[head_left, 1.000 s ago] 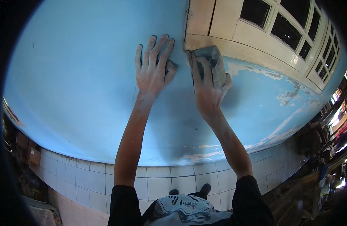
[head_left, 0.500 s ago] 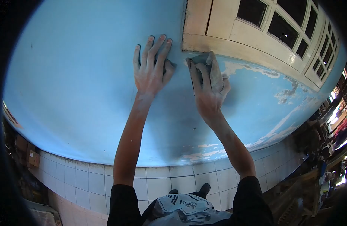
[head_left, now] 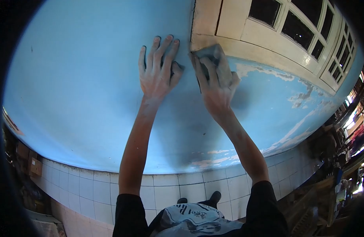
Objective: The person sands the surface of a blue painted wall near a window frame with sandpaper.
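Note:
My left hand [head_left: 156,75] lies against the light blue wall [head_left: 91,87], fingers spread and pale with dust. It holds nothing. To its right, my right hand [head_left: 217,89] grips a folded dark grey sheet of sandpaper [head_left: 209,52] and presses it to the wall. The top of the sheet reaches the lower left corner of the cream window frame [head_left: 265,51]. Part of the sandpaper is hidden under my fingers, which are slightly blurred.
Peeled paint patches [head_left: 265,72] show on the wall below the window. White floor tiles [head_left: 192,193] run along its foot, where my shoes [head_left: 215,196] stand. A cardboard box [head_left: 35,166] sits at far left; wooden clutter [head_left: 320,197] fills the right side.
My right hand has slid a little up and to the left with the sandpaper, onto the corner of the window frame. My left hand has hardly moved.

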{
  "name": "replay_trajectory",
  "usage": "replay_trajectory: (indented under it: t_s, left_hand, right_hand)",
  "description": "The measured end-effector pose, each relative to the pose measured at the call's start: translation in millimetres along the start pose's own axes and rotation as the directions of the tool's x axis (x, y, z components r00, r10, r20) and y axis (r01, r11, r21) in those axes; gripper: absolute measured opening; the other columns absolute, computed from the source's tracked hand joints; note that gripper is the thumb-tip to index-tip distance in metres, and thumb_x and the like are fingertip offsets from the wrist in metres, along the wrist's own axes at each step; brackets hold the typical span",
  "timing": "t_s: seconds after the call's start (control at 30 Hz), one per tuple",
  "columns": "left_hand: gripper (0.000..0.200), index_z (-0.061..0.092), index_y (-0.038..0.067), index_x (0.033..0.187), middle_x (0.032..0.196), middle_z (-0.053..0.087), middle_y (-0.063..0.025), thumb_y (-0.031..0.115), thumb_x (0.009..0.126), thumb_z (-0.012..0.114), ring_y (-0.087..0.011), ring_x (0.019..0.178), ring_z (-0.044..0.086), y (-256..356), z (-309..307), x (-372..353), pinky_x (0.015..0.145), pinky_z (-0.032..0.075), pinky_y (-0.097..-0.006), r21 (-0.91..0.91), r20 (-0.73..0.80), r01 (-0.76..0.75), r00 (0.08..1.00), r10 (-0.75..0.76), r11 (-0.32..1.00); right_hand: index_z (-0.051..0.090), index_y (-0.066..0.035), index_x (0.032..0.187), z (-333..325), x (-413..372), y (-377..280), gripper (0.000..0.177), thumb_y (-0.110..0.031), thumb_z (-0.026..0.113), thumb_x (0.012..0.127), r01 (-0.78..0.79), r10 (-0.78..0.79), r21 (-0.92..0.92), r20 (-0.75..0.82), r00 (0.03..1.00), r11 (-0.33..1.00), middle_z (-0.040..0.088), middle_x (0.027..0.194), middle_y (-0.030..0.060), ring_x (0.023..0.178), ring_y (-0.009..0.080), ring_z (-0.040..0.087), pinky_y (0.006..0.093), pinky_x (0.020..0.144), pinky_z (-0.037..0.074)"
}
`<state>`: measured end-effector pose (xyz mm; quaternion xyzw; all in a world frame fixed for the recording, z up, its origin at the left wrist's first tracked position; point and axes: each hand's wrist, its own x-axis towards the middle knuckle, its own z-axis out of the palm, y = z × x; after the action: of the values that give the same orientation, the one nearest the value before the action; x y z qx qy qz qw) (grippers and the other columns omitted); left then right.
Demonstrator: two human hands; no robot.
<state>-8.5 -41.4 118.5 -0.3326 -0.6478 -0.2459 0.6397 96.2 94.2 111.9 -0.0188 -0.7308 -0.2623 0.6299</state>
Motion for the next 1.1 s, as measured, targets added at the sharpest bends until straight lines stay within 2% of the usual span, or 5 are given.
replay_trajectory:
  t_s: [0.3,0.47,0.7,0.77,1.1]
  left_hand:
    - [0.052,0.054,0.016,0.13,0.136,0.049,-0.0017,0.012,0.078,0.053,-0.0253,0.13,0.043,1.9,-0.7,1.3,0.108,0.028,-0.0534,0.009,0.011,0.011,1.0,-0.011,1.0]
    - [0.052,0.054,0.016,0.13,0.137,0.049,-0.0015,0.012,0.078,0.053,-0.0249,0.13,0.042,-1.1,-0.1,2.7,0.109,0.028,-0.0531,0.005,-0.019,0.0,1.0,0.0,1.0]
    - [0.052,0.053,0.017,0.131,0.137,0.049,-0.001,0.013,0.079,0.052,-0.0244,0.13,0.043,-4.0,0.6,2.7,0.109,0.027,-0.0532,0.026,-0.015,0.003,1.0,-0.002,1.0]
    - [0.052,0.053,0.017,0.131,0.137,0.049,-0.0009,0.014,0.079,0.052,-0.0242,0.13,0.043,2.2,3.3,-0.4,0.109,0.027,-0.0532,0.017,-0.011,0.009,1.0,-0.009,1.0]
    - [0.053,0.052,0.017,0.132,0.137,0.048,-0.001,0.013,0.079,0.052,-0.0244,0.13,0.043,-1.9,0.3,-1.0,0.109,0.028,-0.0533,0.008,0.005,-0.005,1.0,0.005,1.0]
  right_hand:
    - [0.063,-0.021,0.123,-7.3,-6.6,3.2,0.046,-0.014,0.063,0.078,0.096,-0.097,0.021,0.059,0.994,0.995,0.056,0.106,-0.0019,0.116,0.0191,0.054,0.0335,0.066,0.036]
    - [0.059,-0.015,0.127,-9.1,-11.3,7.9,0.047,-0.003,0.058,0.082,0.222,-0.188,-0.159,0.208,0.96,0.962,0.05,0.136,0.0102,0.129,0.0207,0.046,0.0268,0.069,0.048]
    - [0.056,-0.011,0.129,-5.6,-21.3,5.6,0.048,-0.001,0.058,0.082,0.129,-0.122,-0.045,0.145,0.982,0.991,0.05,0.135,0.0132,0.126,0.0224,0.049,0.0301,0.075,0.05]
    - [0.066,-0.019,0.117,-8.2,-2.3,-4.2,0.041,-0.013,0.064,0.077,0.163,-0.146,-0.164,0.11,0.983,0.973,0.058,0.109,-0.0027,0.122,0.0179,0.051,0.0332,0.059,0.039]
    - [0.067,-0.013,0.114,-6.8,-13.5,-10.3,0.033,-0.008,0.061,0.082,0.019,-0.022,0.098,0.032,0.999,0.995,0.06,0.118,0.0033,0.119,0.0214,0.053,0.0368,0.073,0.049]
